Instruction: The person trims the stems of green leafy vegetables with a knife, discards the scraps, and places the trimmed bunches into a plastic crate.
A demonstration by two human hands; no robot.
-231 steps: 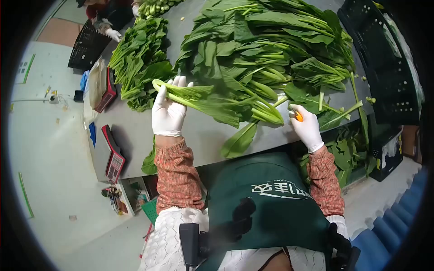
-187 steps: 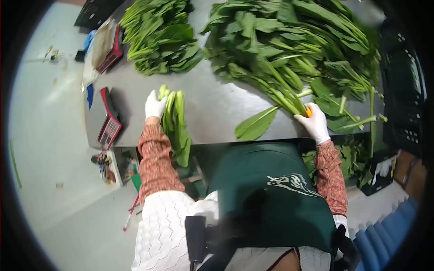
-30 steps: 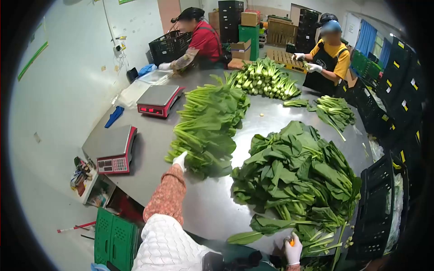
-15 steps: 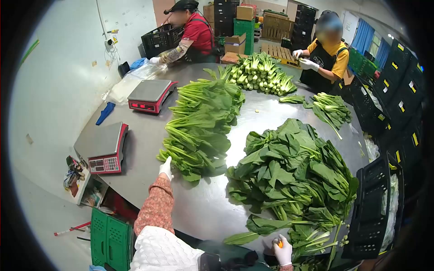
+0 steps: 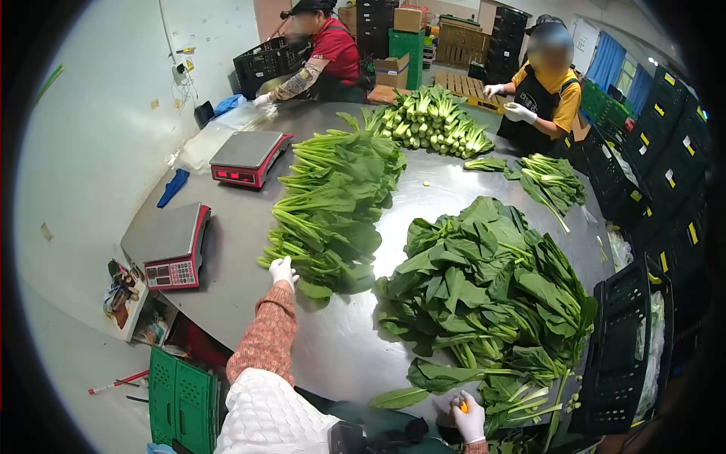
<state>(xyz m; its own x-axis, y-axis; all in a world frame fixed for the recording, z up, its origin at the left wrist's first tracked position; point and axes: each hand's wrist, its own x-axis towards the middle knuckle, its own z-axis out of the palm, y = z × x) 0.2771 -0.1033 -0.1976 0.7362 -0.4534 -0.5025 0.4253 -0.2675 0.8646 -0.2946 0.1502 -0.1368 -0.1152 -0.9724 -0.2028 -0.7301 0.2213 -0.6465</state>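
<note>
My left hand (image 5: 283,272), in a white glove, rests against the stem ends at the near end of a long row of leafy greens (image 5: 333,200). Its fingers look extended over the stems rather than wrapped round them. At the bottom right, my gloved right hand (image 5: 470,418) is closed round a small orange object (image 5: 463,407). Only a bit of orange shows between the fingers, so its kind is hidden. Beside that hand lies a large loose heap of leafy greens (image 5: 484,280), with a single leaf (image 5: 398,399) to its left.
Two scales (image 5: 248,157) (image 5: 175,246) stand on the metal table (image 5: 318,348) at left. Trimmed greens (image 5: 435,125) are stacked at the back. One co-worker (image 5: 333,57) reaches toward plastic bags (image 5: 227,132); another (image 5: 548,91) stands far right. Black crates (image 5: 624,348) line the right edge.
My left hand has moved slightly forward and right, onto the near stems. My right hand keeps the orange object and has turned a little. The co-worker on the right has spread their hands slightly.
</note>
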